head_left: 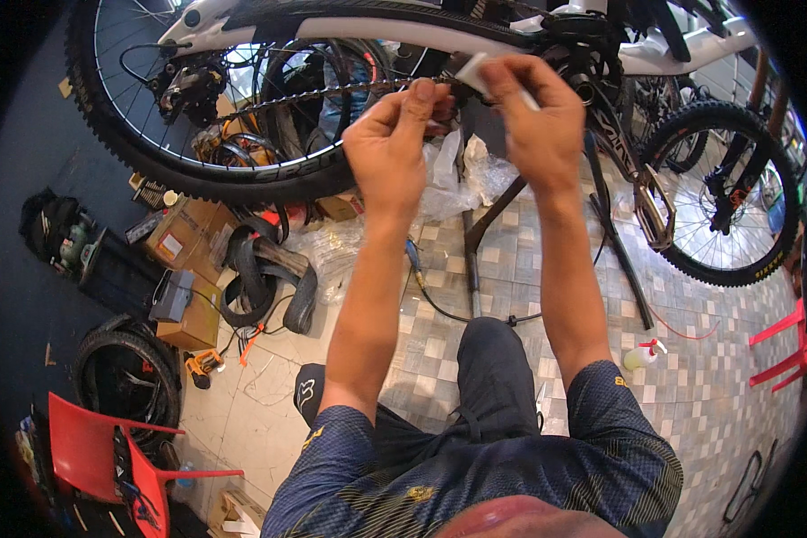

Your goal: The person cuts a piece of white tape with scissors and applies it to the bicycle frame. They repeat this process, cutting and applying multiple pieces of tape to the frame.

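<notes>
A white and black bicycle frame (394, 34) is held up in front of me, its rear wheel tyre (269, 186) at the left. From the rear derailleur (193, 85) the chain (318, 94) runs right to my left hand (393, 143), whose thumb and fingers are closed on it. My right hand (545, 117) pinches a white flat piece (475, 73), perhaps cloth or paper, just right of the left hand. Its fingers are slightly blurred. Beside the right hand are the crank arm (620, 148) and a pedal (655, 215). The chain beyond my left fingers is hidden.
Dark stand legs (472, 260) and a cable (439, 311) are on the tiled floor. Another bicycle's wheel (735, 269) stands at the right, near a spray bottle (640, 357). Cardboard boxes (188, 235), loose tyres (302, 296) and a red chair (85, 439) lie left.
</notes>
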### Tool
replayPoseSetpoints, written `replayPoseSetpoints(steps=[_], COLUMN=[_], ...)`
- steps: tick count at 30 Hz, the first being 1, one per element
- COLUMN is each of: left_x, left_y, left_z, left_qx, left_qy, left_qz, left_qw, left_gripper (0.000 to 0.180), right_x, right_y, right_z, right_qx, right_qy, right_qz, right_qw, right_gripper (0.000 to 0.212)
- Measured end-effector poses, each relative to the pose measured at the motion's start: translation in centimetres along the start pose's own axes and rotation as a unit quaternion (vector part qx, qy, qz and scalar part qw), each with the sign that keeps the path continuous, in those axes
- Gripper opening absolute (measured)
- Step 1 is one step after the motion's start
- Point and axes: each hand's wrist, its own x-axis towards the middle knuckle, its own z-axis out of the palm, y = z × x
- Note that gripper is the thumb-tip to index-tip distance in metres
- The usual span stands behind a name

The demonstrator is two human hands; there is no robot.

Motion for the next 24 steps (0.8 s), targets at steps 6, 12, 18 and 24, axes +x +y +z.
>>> replayPoseSetpoints(steps=[6, 12, 18, 24], left_x=[1.9, 4.8, 7.4, 6.9], left_y=[1.5, 0.5, 0.3, -0.5], left_z=[-1.6, 1.6, 2.3, 3.1], left_qx=[0.338, 0.036, 0.015, -0.044], left_qy=[0.056, 0.037, 0.022, 0.072], left_qz=[0.290, 0.074, 0.073, 0.091], left_qw=[0.894, 0.996, 0.997, 0.992], left_gripper=[0.034, 0.081, 0.067, 0.048], right_x=[-1.6, -3.6, -3.8, -4.2], right_y=[-1.2, -1.4, -1.6, -1.4], right_z=[-4.7, -4.6, -5.9, -7.3], right_qx=[0.024, 0.058, 0.038, 0.030], right_qy=[0.060, 0.024, 0.022, 0.012], right_qz=[-0.042, -0.035, -0.034, -0.014], right_qw=[0.997, 0.997, 0.998, 0.999], right_gripper=[0.019, 0.018, 0.019, 0.019])
